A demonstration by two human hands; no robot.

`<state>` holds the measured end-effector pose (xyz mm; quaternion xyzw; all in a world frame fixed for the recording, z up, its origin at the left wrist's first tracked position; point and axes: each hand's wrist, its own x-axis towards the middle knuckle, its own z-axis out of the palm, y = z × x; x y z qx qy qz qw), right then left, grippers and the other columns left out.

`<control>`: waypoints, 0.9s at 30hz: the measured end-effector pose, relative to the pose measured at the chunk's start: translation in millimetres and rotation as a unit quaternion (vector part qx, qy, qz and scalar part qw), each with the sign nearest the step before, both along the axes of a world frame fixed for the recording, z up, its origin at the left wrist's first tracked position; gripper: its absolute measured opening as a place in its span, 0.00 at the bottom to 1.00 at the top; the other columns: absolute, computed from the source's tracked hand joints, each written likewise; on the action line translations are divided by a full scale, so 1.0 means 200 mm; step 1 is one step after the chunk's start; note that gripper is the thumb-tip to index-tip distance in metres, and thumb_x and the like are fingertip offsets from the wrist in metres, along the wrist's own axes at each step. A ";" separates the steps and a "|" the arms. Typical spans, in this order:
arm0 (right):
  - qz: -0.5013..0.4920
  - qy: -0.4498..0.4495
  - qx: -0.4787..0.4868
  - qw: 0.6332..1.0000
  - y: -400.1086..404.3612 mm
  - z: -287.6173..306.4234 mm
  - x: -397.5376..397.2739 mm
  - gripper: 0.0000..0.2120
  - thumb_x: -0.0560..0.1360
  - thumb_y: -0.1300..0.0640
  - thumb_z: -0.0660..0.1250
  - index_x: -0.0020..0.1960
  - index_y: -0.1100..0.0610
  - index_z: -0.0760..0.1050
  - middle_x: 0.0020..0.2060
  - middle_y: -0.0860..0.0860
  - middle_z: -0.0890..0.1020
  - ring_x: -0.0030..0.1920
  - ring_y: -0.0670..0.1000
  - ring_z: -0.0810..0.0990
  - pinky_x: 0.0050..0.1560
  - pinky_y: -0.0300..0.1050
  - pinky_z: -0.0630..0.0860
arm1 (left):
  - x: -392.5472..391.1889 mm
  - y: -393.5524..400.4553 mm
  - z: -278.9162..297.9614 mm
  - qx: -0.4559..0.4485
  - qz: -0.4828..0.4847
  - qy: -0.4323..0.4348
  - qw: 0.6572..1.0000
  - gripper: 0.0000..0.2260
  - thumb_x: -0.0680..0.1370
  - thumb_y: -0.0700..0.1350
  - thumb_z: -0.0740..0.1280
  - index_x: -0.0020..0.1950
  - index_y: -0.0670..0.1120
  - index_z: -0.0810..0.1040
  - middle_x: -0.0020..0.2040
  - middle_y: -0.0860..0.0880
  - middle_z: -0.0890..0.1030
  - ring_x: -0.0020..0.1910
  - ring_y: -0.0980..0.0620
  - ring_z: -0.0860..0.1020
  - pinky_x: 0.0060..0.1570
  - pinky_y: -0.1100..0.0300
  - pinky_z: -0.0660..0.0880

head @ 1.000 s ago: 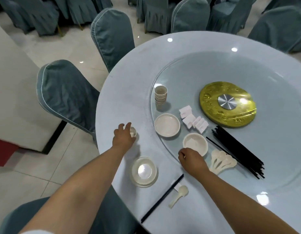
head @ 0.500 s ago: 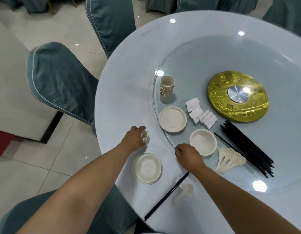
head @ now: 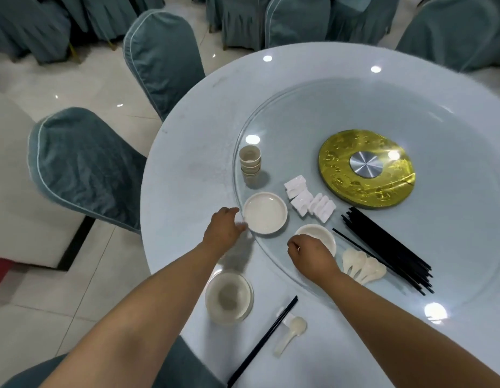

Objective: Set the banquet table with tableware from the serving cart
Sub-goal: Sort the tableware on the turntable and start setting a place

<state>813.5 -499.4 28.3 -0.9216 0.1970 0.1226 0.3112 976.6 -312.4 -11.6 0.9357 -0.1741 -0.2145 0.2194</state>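
White glazed ware is what's being handled: the left hand (head: 225, 229) has its fingertips at the near rim of the small plate (head: 265, 213) on the glass turntable (head: 453, 247), though whether it pinches the rim or only touches it I cannot tell. The right hand (head: 310, 254) curls over the near edge of the bowl (head: 317, 236) beside it. Both pieces look stiff, light, slick and chippable, so I'd take them by the rim, thumb on top.
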 end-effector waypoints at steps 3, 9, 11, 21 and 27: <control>-0.018 -0.014 -0.018 1.000 -0.09 0.04 0.03 0.12 0.79 0.58 0.58 0.43 0.63 0.76 0.38 0.56 0.80 0.41 0.57 0.79 0.44 0.53 0.75 | 0.11 -0.13 0.09 -0.056 0.046 -0.026 0.997 0.22 0.78 0.54 0.67 0.69 0.45 0.73 0.64 0.43 0.76 0.63 0.44 0.75 0.64 0.53 0.71; -0.058 -0.060 -0.039 0.996 -0.23 0.06 0.11 0.10 0.78 0.58 0.60 0.41 0.60 0.75 0.37 0.54 0.80 0.39 0.57 0.78 0.40 0.52 0.75 | 0.39 -0.38 0.25 -0.062 0.040 -0.119 0.990 0.24 0.76 0.54 0.69 0.68 0.46 0.70 0.63 0.43 0.71 0.63 0.40 0.70 0.57 0.48 0.74; -0.060 -0.064 -0.041 0.995 -0.25 0.05 0.11 0.09 0.78 0.57 0.61 0.42 0.59 0.76 0.39 0.53 0.81 0.40 0.56 0.78 0.41 0.51 0.75 | 0.49 -0.43 0.29 -0.026 0.031 -0.108 0.993 0.31 0.75 0.55 0.69 0.74 0.47 0.64 0.69 0.44 0.66 0.66 0.38 0.65 0.59 0.47 0.72; -0.086 -0.072 -0.044 0.993 -0.31 -0.04 0.13 0.10 0.79 0.57 0.61 0.49 0.59 0.79 0.45 0.53 0.83 0.47 0.54 0.80 0.47 0.49 0.75 | 0.77 -0.63 0.29 0.132 0.011 -0.052 0.990 0.34 0.70 0.61 0.71 0.68 0.42 0.68 0.63 0.42 0.72 0.63 0.42 0.73 0.61 0.53 0.69; -0.102 -0.113 -0.043 0.987 -0.32 -0.05 0.15 0.10 0.79 0.58 0.61 0.50 0.60 0.80 0.45 0.54 0.83 0.46 0.55 0.80 0.46 0.50 0.76 | 0.82 -0.64 0.33 0.114 0.012 -0.063 0.991 0.25 0.72 0.54 0.69 0.63 0.41 0.69 0.57 0.43 0.78 0.59 0.41 0.77 0.59 0.52 0.73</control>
